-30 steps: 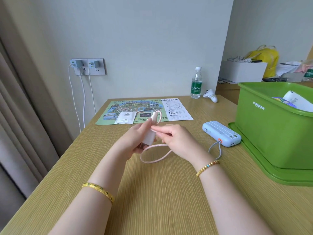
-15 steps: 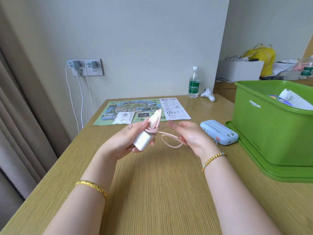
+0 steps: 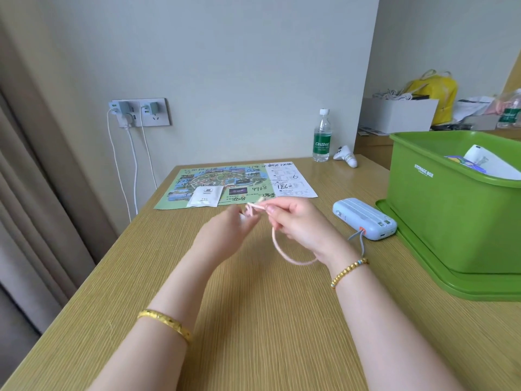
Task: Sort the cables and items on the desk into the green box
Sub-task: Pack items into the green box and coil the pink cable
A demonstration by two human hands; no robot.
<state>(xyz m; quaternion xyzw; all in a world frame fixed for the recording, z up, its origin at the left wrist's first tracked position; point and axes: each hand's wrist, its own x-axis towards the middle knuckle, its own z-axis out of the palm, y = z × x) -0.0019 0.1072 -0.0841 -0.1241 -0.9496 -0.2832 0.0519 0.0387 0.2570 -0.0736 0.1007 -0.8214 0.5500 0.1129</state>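
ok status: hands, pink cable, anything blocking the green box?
Both hands up over the desk. Right hand pinches pink cable; left hand blurred, apparently gripping its wound end. Green box open, path unobstructed; power bank beside it.

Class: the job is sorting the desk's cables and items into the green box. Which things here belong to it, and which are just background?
Job: pink cable, power bank, white sachet, map leaflet, green box.
Background: wall chargers, white box, yellow bag.

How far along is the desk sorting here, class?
Done: papers already lie in the green box. In hand: both hands, left hand and right hand, hold the pink cable, part looped. Left: the blue power bank, white sachet and map leaflet on the desk.
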